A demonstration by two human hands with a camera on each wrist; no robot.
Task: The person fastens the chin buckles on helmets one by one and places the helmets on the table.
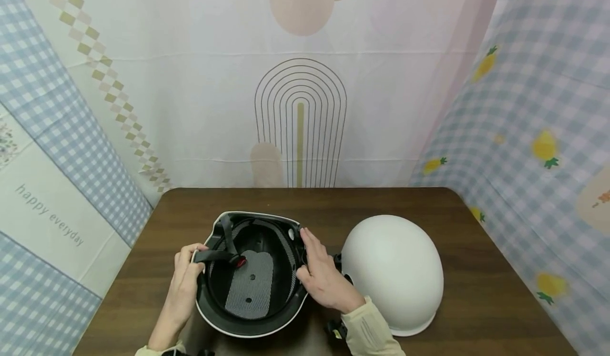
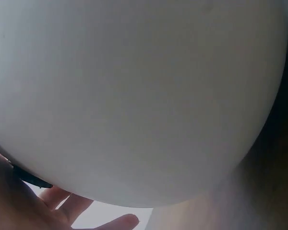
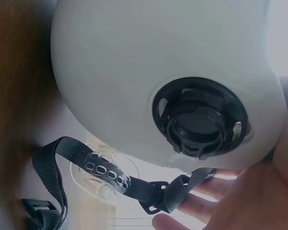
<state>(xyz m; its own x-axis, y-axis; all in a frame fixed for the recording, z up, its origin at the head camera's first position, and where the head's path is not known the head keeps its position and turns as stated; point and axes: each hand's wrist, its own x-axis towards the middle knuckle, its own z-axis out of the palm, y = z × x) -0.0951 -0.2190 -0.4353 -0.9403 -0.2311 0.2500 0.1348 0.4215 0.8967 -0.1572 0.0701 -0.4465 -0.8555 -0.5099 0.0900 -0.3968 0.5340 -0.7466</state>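
Observation:
A white helmet [image 2: 139, 100] lies tipped upside down, its dark padded inside [image 1: 250, 284] facing up in the head view. My left hand [image 1: 180, 282] grips its left rim, fingertips by the black chin strap [image 1: 212, 256] that crosses the opening toward a red buckle piece [image 1: 241, 262]. Along the right rim rests my right hand [image 1: 329, 279], fingers fairly straight and thumb at the edge. The right wrist view shows a round black fitting [image 3: 200, 120] on the shell, with a black strap [image 3: 105, 172] hanging below beside the fingers.
A second white helmet [image 1: 393, 274] sits dome up on the brown wooden table [image 1: 481, 292], just right of my right hand. Black straps [image 1: 335, 328] lie by its near left side. Behind the table hangs a patterned cloth [image 1: 214, 107].

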